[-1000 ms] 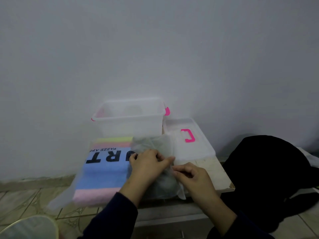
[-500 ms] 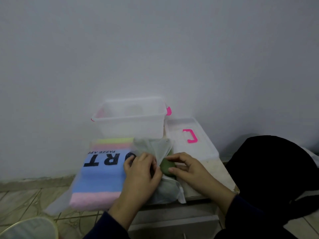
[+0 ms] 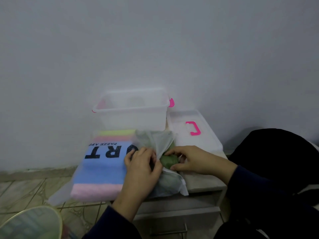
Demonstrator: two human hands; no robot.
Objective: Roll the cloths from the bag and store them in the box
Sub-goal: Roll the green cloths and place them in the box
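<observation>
Translucent plastic box (image 3: 133,116), filmy bag (image 3: 155,142), soft green cloth (image 3: 168,160).

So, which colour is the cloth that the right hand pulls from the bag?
Green cloth; head view.

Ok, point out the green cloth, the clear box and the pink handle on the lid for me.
green cloth (image 3: 168,160), head view, on the exposed bulge between the two hands.
clear box (image 3: 133,120), head view, on its front wall.
pink handle (image 3: 194,128), head view, on its long bar, atop the lid.
</observation>
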